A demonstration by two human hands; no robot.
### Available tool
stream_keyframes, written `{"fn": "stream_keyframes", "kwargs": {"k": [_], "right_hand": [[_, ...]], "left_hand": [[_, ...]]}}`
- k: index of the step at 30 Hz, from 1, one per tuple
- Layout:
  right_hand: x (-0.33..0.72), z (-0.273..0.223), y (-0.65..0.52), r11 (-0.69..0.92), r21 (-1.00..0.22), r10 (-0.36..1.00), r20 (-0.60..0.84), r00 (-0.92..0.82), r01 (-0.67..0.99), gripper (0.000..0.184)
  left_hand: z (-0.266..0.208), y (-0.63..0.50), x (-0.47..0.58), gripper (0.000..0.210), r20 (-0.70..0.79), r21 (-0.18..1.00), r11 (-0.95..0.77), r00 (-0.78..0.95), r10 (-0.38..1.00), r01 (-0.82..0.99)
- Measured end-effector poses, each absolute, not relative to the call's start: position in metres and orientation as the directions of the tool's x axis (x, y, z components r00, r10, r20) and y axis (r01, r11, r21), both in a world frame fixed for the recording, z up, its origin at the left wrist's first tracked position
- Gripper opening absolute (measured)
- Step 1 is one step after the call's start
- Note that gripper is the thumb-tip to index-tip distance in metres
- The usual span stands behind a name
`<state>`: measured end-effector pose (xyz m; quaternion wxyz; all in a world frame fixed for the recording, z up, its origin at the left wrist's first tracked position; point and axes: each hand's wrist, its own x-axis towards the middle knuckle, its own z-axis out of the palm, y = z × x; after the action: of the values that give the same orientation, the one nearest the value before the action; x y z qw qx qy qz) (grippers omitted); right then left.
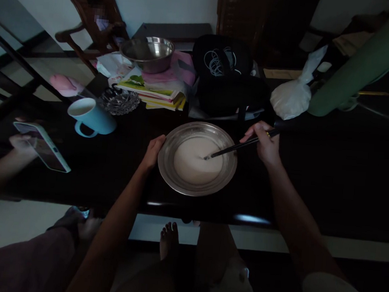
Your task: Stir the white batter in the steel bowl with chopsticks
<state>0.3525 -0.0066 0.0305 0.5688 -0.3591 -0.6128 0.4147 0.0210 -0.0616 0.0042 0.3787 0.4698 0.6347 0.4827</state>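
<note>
A round metal bowl (193, 190) stands on the dark table near its front edge, with a pale, milky mixture (194, 166) in it. My left hand (153, 151) is closed on the bowl's left rim. In my right hand (264, 142), to the right of the bowl, is a pair of dark chopsticks (230, 149). Their tips dip into the mixture near its middle, with pale stuff clinging to them. Behind my right hand sits a tied plastic bag of white powder (291, 97).
Left stands a light blue mug (96, 118) beside a glass dish (120, 102). Behind are stacked books (161, 98), another metal bowl (150, 60) and a black bag (231, 92) with a white cable. A large green cylinder (361, 60) leans right. Another person's hand (24, 144) holds a phone (46, 148) at left.
</note>
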Motion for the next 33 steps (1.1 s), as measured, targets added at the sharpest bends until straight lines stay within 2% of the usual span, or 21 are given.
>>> {"fn": "stream_keyframes", "kwargs": {"k": [6,12,17,23,29,33], "right_hand": [[0.3494,0.0303,-0.0089,0.377,-0.926,0.904,0.37,-0.213,-0.009,0.044],[0.3519,0.0315,-0.0073,0.385,-0.923,0.92,0.383,-0.081,-0.002,0.047],[0.3483,0.0305,-0.0087,0.389,-0.921,0.9,0.382,-0.209,-0.008,0.045],[0.3528,0.0291,-0.0046,0.385,-0.923,0.92,0.384,-0.075,0.001,0.046],[0.3486,0.0327,-0.0095,0.384,-0.923,0.9,0.373,-0.227,0.003,0.043],[0.3526,0.0318,-0.0071,0.418,-0.908,0.904,0.417,-0.096,-0.01,0.04]], "left_hand": [[0.0046,-0.0619,0.0206,0.045,-0.023,0.969,0.084,-0.253,0.967,0.231],[0.0006,-0.0621,0.0178,0.043,0.003,0.967,0.058,-0.238,0.971,0.25],[0.0006,-0.0619,0.0177,0.044,-0.018,0.969,0.076,-0.24,0.971,0.237],[0.0019,-0.0614,0.0193,0.044,-0.037,0.97,0.096,-0.255,0.966,0.224],[0.0036,-0.0615,0.0205,0.043,-0.027,0.967,0.09,-0.257,0.966,0.239],[0.0043,-0.0619,0.0212,0.045,-0.032,0.972,0.09,-0.254,0.967,0.218]]}}
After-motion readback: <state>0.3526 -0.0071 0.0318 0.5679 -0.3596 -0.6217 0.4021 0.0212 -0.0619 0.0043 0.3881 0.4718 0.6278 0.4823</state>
